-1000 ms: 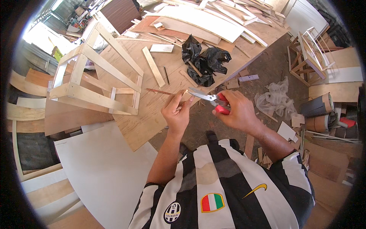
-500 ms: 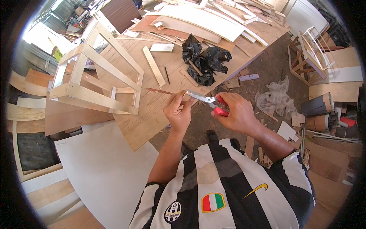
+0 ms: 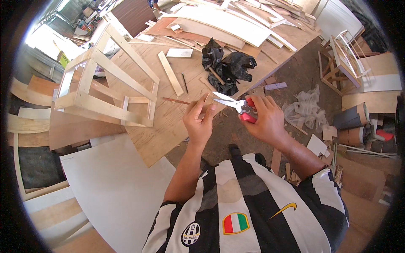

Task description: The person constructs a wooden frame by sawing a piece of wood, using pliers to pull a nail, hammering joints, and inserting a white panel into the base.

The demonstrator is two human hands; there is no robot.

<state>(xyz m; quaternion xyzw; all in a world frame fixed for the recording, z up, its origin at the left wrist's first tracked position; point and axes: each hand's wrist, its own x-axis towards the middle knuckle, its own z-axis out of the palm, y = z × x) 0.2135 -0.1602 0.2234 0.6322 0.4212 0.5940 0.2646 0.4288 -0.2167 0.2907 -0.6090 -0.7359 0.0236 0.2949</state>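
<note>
My left hand point(image 3: 198, 124) pinches a thin reddish-brown strip point(image 3: 175, 100) over the front part of the wooden worktable. One end of the strip sticks out to the left, and a pale tip rises above the fingers. My right hand point(image 3: 266, 120) is wrapped round the red handles of a pair of shears point(image 3: 230, 102). Their silver blades are spread, pointing left toward my left fingertips. A small gap separates the blades from the strip's tip. What material the strip is made of I cannot tell.
Left on the worktable point(image 3: 145, 141) stands a tapered wooden frame point(image 3: 101, 107). Ahead lie a crumpled black plastic bag point(image 3: 240, 65), a flat wood strip point(image 3: 170, 74), a dark pencil-like stick point(image 3: 184, 83) and piled boards point(image 3: 219, 25). Offcuts and clear plastic sheeting point(image 3: 308, 107) litter the floor at right.
The shears have moved slightly right, away from the strip, and their blades have spread apart. My left hand has shifted a little to the right, still pinching the strip.
</note>
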